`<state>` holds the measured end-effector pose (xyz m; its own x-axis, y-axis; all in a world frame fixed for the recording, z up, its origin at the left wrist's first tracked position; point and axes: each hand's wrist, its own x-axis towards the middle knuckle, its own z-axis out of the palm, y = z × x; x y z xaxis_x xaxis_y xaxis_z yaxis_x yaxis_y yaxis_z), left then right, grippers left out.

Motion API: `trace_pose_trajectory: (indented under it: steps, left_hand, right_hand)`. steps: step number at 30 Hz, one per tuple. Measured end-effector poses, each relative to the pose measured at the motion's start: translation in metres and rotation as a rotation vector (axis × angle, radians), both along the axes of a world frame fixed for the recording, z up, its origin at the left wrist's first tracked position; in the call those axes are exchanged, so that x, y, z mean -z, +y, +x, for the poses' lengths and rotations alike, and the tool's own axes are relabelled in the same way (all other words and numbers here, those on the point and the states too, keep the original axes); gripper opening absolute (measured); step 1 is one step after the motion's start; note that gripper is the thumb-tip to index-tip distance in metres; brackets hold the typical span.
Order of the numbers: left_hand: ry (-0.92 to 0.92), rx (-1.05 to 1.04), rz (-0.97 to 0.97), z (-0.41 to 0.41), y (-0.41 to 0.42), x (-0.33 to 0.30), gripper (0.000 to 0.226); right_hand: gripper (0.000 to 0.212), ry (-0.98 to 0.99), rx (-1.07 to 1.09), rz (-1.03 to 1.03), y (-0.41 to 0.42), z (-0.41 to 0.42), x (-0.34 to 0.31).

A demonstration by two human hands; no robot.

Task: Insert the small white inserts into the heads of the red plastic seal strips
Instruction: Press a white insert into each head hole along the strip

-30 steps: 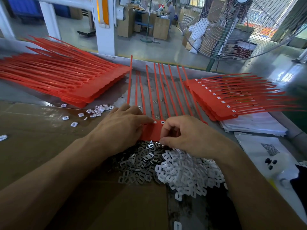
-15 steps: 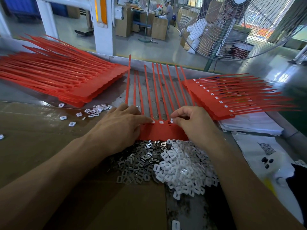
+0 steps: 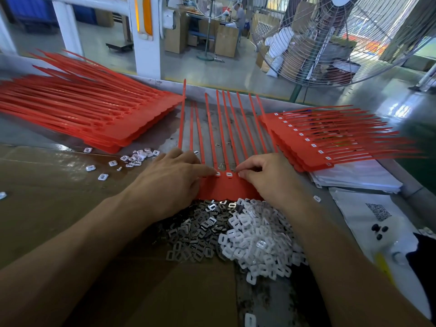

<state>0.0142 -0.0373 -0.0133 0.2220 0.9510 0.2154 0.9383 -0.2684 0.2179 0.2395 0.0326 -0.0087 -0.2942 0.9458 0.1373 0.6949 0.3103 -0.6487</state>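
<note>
- Left hand (image 3: 175, 182) stays flat on the red seal sheet (image 3: 226, 188), fingers straight, index tip beside a seated white insert (image 3: 218, 173).
- Right hand (image 3: 266, 177) has moved from the pile of white inserts (image 3: 257, 241) up to the sheet's heads, fingertips curled and pinched there; whatever it pinches is too small to tell.
- Grey metal clips (image 3: 195, 228) lie below the left hand.
- Finished stack (image 3: 306, 147) sits right of the right hand, unfilled stack (image 3: 94, 114) left of the left hand.

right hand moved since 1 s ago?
Yes. The right hand has gone from the near edge of the red strip sheet, by the white insert pile, forward and right to the row of heads.
</note>
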Motion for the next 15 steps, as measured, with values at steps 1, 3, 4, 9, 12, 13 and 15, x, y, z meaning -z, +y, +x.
trace_pose_trajectory:
  steps: [1,3,4,9,12,13,15]
  left_hand:
    - [0.002,0.001,0.001,0.0,0.0,0.0,0.044]
    - [0.005,0.004,0.004,0.0,0.0,0.0,0.044]
    - [0.004,0.005,0.004,0.0,0.0,0.0,0.044]
    - [0.002,0.008,0.008,0.0,-0.001,0.0,0.044]
    - [-0.005,0.011,0.009,0.0,-0.001,-0.001,0.044]
    - [-0.006,0.012,0.011,0.0,-0.001,-0.001,0.044]
    - [-0.007,0.013,0.011,0.0,-0.002,-0.001,0.044]
  right_hand:
    - [0.016,-0.021,-0.01,0.003,-0.001,0.0,-0.001]
    - [0.017,-0.048,-0.014,0.028,-0.003,0.001,-0.002]
    - [0.018,-0.049,-0.004,0.058,-0.003,0.001,-0.003]
    - [0.02,-0.133,0.017,0.165,-0.009,0.009,-0.007]
    - [0.025,-0.243,-0.022,0.152,-0.013,0.007,-0.01]
    - [0.026,-0.25,-0.028,0.145,-0.014,0.006,-0.01]
    - [0.029,-0.24,-0.034,0.137,-0.015,0.005,-0.011]
